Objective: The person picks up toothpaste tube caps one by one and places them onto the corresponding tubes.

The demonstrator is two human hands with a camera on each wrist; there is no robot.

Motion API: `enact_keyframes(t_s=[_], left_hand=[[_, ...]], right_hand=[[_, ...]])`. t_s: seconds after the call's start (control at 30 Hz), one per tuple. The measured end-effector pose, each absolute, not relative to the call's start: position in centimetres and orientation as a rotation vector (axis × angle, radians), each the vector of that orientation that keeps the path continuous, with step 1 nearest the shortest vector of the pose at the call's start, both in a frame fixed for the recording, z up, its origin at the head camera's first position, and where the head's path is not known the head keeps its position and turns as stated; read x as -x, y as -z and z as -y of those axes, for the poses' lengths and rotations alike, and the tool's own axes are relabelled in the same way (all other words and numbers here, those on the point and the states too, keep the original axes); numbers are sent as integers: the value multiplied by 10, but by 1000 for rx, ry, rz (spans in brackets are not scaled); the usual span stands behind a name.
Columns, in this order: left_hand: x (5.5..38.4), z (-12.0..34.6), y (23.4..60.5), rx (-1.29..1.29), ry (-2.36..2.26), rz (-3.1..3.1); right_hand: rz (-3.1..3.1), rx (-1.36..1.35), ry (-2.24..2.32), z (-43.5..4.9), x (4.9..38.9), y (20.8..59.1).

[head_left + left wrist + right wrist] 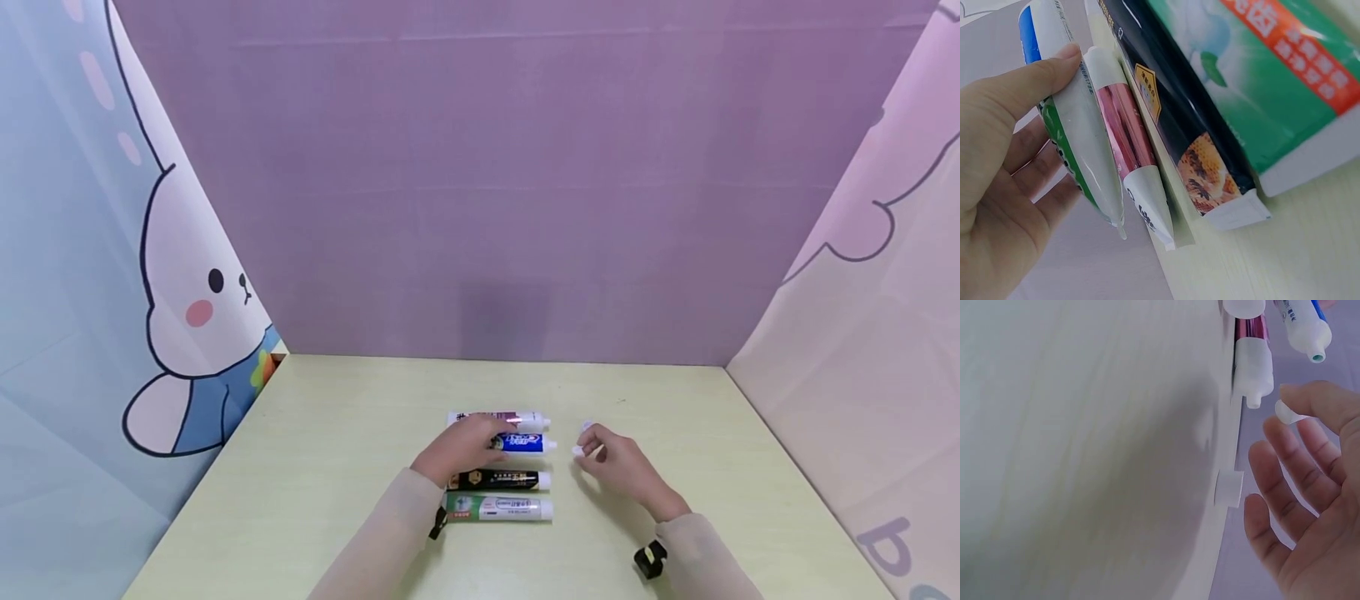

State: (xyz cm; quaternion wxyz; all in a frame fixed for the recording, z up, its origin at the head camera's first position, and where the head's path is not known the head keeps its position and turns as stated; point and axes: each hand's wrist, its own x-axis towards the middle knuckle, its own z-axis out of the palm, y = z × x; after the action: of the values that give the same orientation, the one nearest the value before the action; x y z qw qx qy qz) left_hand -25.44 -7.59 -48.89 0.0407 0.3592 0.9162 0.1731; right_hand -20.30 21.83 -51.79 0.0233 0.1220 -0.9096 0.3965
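Observation:
My left hand (463, 448) holds a blue-and-white toothpaste tube (522, 443) by its body, raised off the table in the left wrist view; its bare nozzle shows in the right wrist view. Between thumb and fingertip, my right hand (621, 468) pinches a small white cap (1286, 414), a short gap away from that nozzle. Behind the blue tube lies a white-and-purple toothpaste tube (531, 421), also uncapped. A second white cap (1229, 489) stands on the table near the right hand. Nearer me lie a black toothpaste tube (498, 480) and a green-and-white toothpaste tube (510, 508), both with white caps on.
The pale wooden table (337, 467) meets a purple backdrop (480, 183) at its far edge. Printed cloths (60, 333) hang along the left and right sides. A black wrist device (650, 559) sits by the right sleeve.

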Motion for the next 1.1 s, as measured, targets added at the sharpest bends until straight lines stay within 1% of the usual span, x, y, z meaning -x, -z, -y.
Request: enact_keyframes(t_s=[0.27, 1.1], left_hand=[[255, 76, 491, -1092, -535, -2796], [252, 77, 488, -1101, -532, -2786]], right_hand=[[2769, -501, -1240, -209, 203, 513], [2663, -562, -1210, -188, 202, 513]])
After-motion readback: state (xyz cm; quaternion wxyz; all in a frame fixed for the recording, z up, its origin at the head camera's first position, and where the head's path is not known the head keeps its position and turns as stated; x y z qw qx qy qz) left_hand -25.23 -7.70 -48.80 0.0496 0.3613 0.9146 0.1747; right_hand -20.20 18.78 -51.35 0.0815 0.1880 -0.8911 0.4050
